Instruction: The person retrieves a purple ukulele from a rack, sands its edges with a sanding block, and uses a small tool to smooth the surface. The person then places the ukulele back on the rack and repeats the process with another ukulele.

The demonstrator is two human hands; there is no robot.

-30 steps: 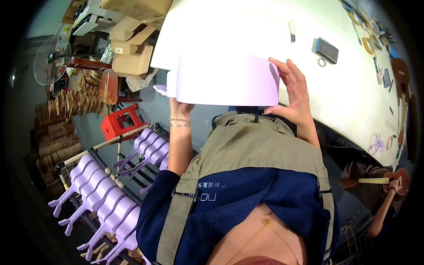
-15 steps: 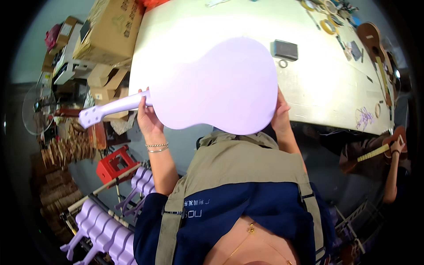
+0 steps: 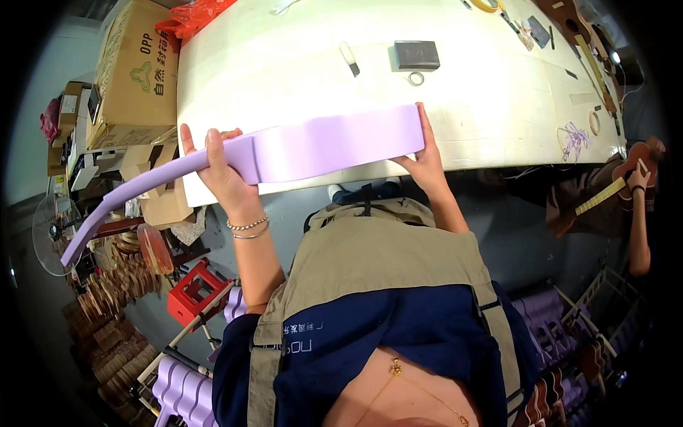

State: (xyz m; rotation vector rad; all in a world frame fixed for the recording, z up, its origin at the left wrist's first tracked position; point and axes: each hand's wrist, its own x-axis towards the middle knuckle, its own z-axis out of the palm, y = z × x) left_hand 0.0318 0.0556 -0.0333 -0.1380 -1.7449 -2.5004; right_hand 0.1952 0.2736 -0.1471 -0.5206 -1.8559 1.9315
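A plain lilac ukulele (image 3: 334,146) is held on edge at the near side of the white table (image 3: 299,64), its curved side facing me and its neck pointing left and down. My left hand (image 3: 231,181) is closed round the neck close to the body, thumb in front and some fingers behind. The rounded end of the body sits in the grip of my right hand (image 3: 428,160), thumb below and a finger reaching up along the end. No strings show on it. Its flat faces are mostly turned out of sight.
On the table lie a dark box (image 3: 417,55), a tape ring (image 3: 416,79), a brush-like tool (image 3: 350,59) and purple string (image 3: 575,140). A large carton (image 3: 135,78) stands left. Lilac ukuleles (image 3: 181,388) hang on racks behind. At right another person holds a brown ukulele (image 3: 633,167).
Both hands have tipped the ukulele from broad face showing to edge-on. Its headstock has swung lower left. The view has shifted, so the table things sit further left and up.
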